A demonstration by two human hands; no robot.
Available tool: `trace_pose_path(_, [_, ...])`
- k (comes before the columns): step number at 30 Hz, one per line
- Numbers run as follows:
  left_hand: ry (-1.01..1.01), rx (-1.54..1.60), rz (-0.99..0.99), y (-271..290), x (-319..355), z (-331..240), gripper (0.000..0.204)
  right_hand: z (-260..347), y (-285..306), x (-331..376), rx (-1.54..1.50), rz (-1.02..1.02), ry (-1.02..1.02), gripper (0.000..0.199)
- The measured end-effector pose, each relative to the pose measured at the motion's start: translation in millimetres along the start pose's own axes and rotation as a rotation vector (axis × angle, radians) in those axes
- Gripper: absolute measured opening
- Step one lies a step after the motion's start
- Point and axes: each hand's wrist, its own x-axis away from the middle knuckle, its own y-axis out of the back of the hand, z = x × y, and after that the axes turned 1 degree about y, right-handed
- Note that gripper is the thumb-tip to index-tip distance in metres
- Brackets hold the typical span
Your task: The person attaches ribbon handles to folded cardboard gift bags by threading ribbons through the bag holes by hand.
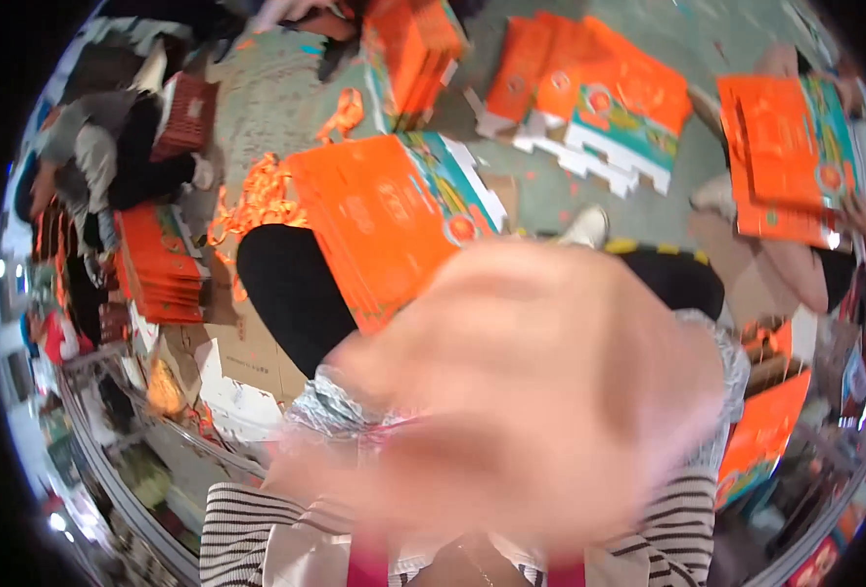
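A large smear of skin fills the middle of the head view, close to the camera. Most of it seems to be my right hand (570, 362), blurred by motion, so its fingers cannot be told apart. Lower left, another blurred stretch of skin (345, 479) merges with it; whether that is my left hand I cannot tell. Anything held there is hidden. Just beyond the hand, a stack of flat orange printed cartons (364, 215) with green edges leans between my black-clad knees (281, 284). The hand covers its near right corner.
Orange ribbons (262, 201) lie heaped left of the stack. More orange cartons (418, 59) stand ahead, others (628, 98) are fanned on the floor, and a stack (159, 264) sits left. At right, another person's hand (858, 215) touches orange cartons (785, 147). A seated person (90, 157) is at far left.
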Motion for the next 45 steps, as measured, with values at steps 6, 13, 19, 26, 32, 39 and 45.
trace_pose_path(6, [-0.014, -1.23, -0.236, 55.6, -8.9, 157.8, 0.029, -11.5, 29.3, 61.1, 0.073, -0.115, -0.201, 0.02])
trace_pose_path(13, [0.161, -1.293, -0.228, 50.8, 0.9, 144.5, 0.024, -7.2, 15.9, 81.3, 0.023, -0.19, -0.246, 0.02])
trace_pose_path(19, [0.191, -1.299, -0.214, 49.5, -5.7, 142.0, 0.023, -4.3, 8.5, 78.9, 0.01, -0.22, -0.293, 0.021])
trace_pose_path(26, [0.191, -1.306, -0.228, 52.1, -2.7, 146.1, 0.023, -3.7, -2.5, 74.8, -0.026, -0.228, -0.306, 0.021])
trace_pose_path(32, [0.191, -1.333, -0.196, 52.7, -1.2, 148.6, 0.022, 0.4, -3.9, 77.8, -0.021, -0.246, -0.363, 0.022])
trace_pose_path(39, [0.095, -1.307, -0.228, 53.0, -2.2, 151.3, 0.022, 0.7, -7.1, 70.6, -0.033, -0.273, -0.366, 0.023])
trace_pose_path(45, [0.155, -1.278, -0.254, 56.6, -0.1, 147.7, 0.022, 0.0, -12.5, 70.0, -0.087, -0.257, -0.367, 0.024])
